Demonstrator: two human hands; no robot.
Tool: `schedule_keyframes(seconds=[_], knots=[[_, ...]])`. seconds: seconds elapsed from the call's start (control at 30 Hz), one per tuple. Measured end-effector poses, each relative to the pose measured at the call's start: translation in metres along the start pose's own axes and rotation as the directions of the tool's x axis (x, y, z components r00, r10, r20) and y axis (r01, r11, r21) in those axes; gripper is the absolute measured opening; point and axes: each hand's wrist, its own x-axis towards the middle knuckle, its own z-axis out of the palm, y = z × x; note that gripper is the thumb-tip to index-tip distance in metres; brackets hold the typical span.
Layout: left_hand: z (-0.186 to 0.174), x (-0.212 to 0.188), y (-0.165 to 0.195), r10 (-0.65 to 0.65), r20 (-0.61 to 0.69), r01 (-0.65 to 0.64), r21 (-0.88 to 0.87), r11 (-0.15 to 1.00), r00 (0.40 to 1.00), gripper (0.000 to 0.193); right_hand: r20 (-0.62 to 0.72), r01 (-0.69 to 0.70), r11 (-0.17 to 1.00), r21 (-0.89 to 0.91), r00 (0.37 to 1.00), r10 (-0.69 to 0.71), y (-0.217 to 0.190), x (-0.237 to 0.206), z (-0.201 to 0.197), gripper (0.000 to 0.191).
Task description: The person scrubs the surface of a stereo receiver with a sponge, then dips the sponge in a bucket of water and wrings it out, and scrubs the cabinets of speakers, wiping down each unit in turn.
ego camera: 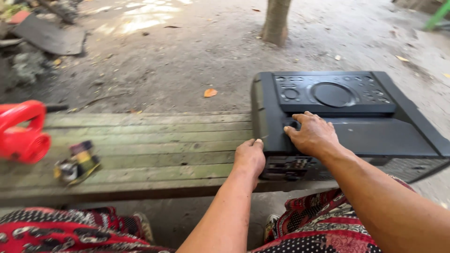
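The large black plastic speaker unit with a round dial and button panel [347, 117] lies at centre right of the frame, resting on the end of the weathered green-grey plank counter [140, 145] and overhanging it toward the right. The left hand [251, 157] is pressed flat against the unit's near left corner, fingers curled lightly over the edge; it grips nothing else. The right hand [313, 135] lies on the top face with fingers bent around a small dark knob or recess, though whether it pinches that part cannot be told.

Judgement: the step in hand appears to be steadying or shifting the unit on the counter. Any further move calls for firm purchase on both sides, since part of the body hangs past the planks and could tip.

Surroundings: a red plastic blower [21, 133] sits at the left edge of the frame, and a small yellow-and-black tool or roll [77, 163] lies just right of it, both well apart from the unit. A tree trunk [276, 21] stands at upper centre on bare earth. The person's red patterned garment [61, 232] fills the lower frame. Nothing stands between the hands and the unit.
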Motion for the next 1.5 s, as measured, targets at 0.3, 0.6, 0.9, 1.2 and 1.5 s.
schedule_keyframes(seconds=[0.3, 0.6, 0.9, 1.2, 1.5], knots=[[-0.095, -0.009, -0.005, 0.118, -0.132, -0.152, -0.288, 0.946, 0.984, 0.036, -0.061, 0.197, 0.963, 0.184, 0.980, -0.189, -0.114, -0.060, 0.003, 0.056], [-0.183, -0.069, 0.014, 0.124, -0.153, -0.195, -0.684, 0.702, 0.980, 0.047, 0.318, -0.259, 0.316, 0.913, 0.936, -0.150, -0.202, -0.113, 0.006, 0.046], [-0.240, -0.113, 0.029, 0.097, -0.334, -0.332, -0.781, 0.530, 0.938, 0.047, 0.430, -0.400, 0.160, 0.903, 0.846, -0.315, -0.267, -0.138, -0.008, 0.041], [-0.300, -0.129, 0.021, 0.085, -0.552, -0.533, -0.737, 0.415, 0.829, 0.046, 0.498, -0.430, 0.257, 0.866, 0.687, -0.529, -0.331, -0.151, 0.012, 0.039], [-0.327, -0.200, 0.010, 0.061, -0.763, -0.743, -0.603, 0.289, 0.644, 0.052, 0.526, -0.520, 0.282, 0.806, 0.410, -0.745, -0.373, -0.186, 0.009, 0.036]])
